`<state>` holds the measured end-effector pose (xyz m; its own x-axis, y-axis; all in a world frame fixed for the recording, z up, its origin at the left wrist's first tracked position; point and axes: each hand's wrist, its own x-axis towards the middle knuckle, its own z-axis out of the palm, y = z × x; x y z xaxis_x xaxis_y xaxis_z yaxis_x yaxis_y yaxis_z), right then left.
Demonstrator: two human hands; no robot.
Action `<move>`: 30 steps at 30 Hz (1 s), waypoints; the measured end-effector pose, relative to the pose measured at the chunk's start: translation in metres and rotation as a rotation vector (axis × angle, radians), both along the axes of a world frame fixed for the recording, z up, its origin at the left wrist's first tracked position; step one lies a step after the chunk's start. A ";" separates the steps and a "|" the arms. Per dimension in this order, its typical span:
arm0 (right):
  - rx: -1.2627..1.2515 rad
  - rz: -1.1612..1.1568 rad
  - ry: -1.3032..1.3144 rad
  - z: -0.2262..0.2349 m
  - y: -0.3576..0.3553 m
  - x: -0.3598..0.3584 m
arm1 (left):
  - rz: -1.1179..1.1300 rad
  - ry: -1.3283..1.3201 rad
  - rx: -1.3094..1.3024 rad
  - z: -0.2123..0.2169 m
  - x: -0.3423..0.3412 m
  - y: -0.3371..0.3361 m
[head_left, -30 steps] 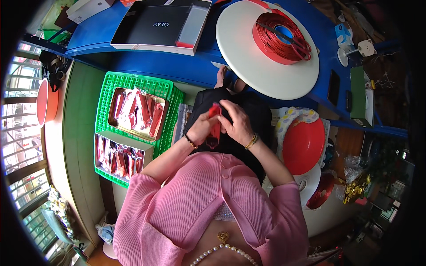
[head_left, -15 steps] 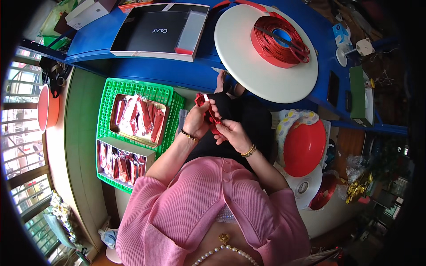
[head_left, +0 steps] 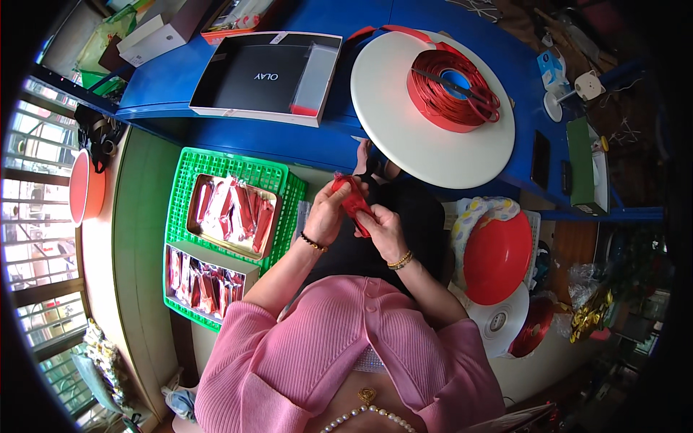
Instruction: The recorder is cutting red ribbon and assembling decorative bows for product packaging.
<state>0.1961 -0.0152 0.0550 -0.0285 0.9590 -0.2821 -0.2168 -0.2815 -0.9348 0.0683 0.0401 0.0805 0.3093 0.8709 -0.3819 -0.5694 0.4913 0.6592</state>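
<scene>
Above my lap, both hands hold a folded piece of red ribbon (head_left: 353, 205), shiny and crumpled at its upper end. My left hand (head_left: 326, 214) pinches it near the top, thumb laid over it. My right hand (head_left: 383, 232) grips its lower end between thumb and fingers. To the left, a green plastic basket (head_left: 287, 209) carries a gold tin (head_left: 254, 252) and a box (head_left: 249, 277), both filled with red strips in clear wrapping (head_left: 232, 209).
Ahead, a blue table (head_left: 155, 97) bears a black-lined box (head_left: 245, 72) and a white round board (head_left: 390, 108). A red ribbon roll (head_left: 440, 119) with scissors (head_left: 485, 103) lies on the board. To my right are a red bowl (head_left: 498, 256) and a white spool (head_left: 505, 328).
The ribbon piece has been turned and now shows a broader, flatter face between my hands. Both hands remain closed on it. The whole scene has shifted slightly downward in the picture.
</scene>
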 end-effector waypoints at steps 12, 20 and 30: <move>0.606 -0.018 -1.040 0.016 0.001 -0.004 | 0.174 -0.025 -0.073 -0.021 0.002 0.018; 0.774 -0.039 -1.162 0.010 0.036 -0.012 | 0.292 -0.075 -0.164 -0.018 0.006 0.030; 0.787 -0.153 -0.864 0.042 0.080 -0.011 | 0.097 0.619 0.447 0.029 -0.028 0.091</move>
